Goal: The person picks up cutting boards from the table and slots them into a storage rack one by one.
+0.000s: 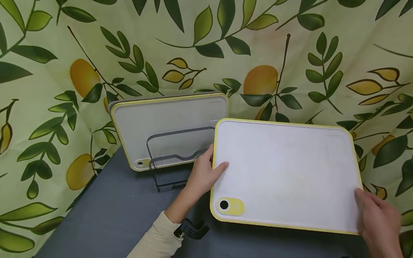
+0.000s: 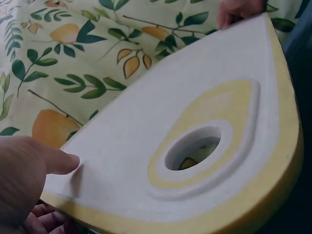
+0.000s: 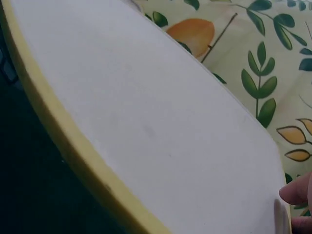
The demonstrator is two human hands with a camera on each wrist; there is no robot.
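A white cutting board [image 1: 287, 175] with a yellow rim is held up above the table between both hands. My left hand [image 1: 204, 172] grips its left edge, thumb on the white face and fingers behind, as the left wrist view also shows. At the opposite edge my right hand [image 1: 380, 218] pinches the board, its thumb [image 3: 295, 191] near the face. A yellow patch with a round hole [image 2: 195, 148] marks the board's lower left corner. Behind it, a second white board [image 1: 167, 122] with a yellow rim leans in a dark wire rack [image 1: 180, 157].
A grey edge [image 1: 113, 104] shows behind the board in the rack. The rack stands on a dark grey table [image 1: 106, 211], close to a leaf-and-fruit patterned cloth [image 1: 206, 68] that hangs behind. My left wrist wears a black strap [image 1: 191, 229].
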